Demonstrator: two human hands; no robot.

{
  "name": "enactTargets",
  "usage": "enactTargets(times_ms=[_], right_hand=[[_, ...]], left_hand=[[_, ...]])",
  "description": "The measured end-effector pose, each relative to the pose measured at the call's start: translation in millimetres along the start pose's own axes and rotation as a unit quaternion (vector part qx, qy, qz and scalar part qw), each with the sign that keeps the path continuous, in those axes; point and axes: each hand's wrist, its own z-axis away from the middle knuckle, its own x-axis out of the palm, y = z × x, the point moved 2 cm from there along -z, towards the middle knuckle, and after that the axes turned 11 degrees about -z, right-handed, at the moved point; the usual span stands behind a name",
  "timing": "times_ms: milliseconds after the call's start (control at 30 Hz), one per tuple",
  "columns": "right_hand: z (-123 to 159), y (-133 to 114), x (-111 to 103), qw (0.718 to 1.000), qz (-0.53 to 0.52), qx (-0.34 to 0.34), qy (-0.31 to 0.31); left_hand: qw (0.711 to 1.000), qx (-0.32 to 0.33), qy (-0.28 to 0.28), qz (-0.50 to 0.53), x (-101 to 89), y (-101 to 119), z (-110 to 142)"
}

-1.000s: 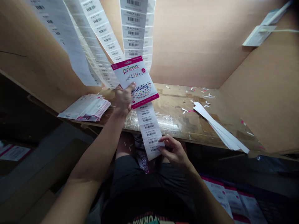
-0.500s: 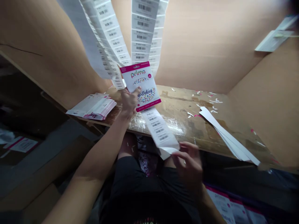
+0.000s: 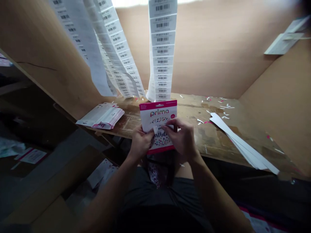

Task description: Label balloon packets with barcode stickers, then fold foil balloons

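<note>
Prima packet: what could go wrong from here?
The small white label at the right hand's fingertips might sit crooked or hide printed lettering. The left hand grips the packet by one side, so it could twist. The hanging label strip close behind might snag.

This looks like a packing and labelling spot in a workshop or warehouse: long strips of barcode labels [image 3: 162, 60] hang over a worn wooden bench [image 3: 188, 105] closed in by plain brown walls [image 3: 211, 55], and paper scraps [image 3: 226, 106] litter the top. A stack of packets [image 3: 99, 116] sits at its left end, a printed shop packet [image 3: 159, 112] is in hand, and a cardboard box [image 3: 52, 208] stands lower left
</note>
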Motion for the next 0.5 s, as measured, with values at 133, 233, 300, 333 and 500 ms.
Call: enactTargets(times_ms=[133, 233, 300, 333, 500], right_hand=[[4.9, 20.2, 8.7, 0.992, 0.037, 0.051, 0.111], [22.9, 32.5, -4.0, 0.971, -0.15, 0.18, 0.055], [42.4, 36.7, -26.1, 0.937, -0.26, 0.231, 0.014], [55.2, 40.1, -44.5, 0.927, -0.286, 0.243, 0.014], [181.2, 75.0, -220.6, 0.928, -0.127, 0.29, 0.196]], left_hand=[[0.998, -0.046, -0.019, 0.043, 8.5, -11.9, 9.4], [0.998, -0.063, -0.026, 0.014, 25.0, -22.3, 18.6], [0.995, -0.068, -0.06, -0.032, 42.8, -28.6, 31.1], [0.991, -0.069, -0.096, -0.055, 52.6, -31.7, 37.9], [0.943, -0.054, -0.305, -0.126, 87.6, -56.2, 51.9]])
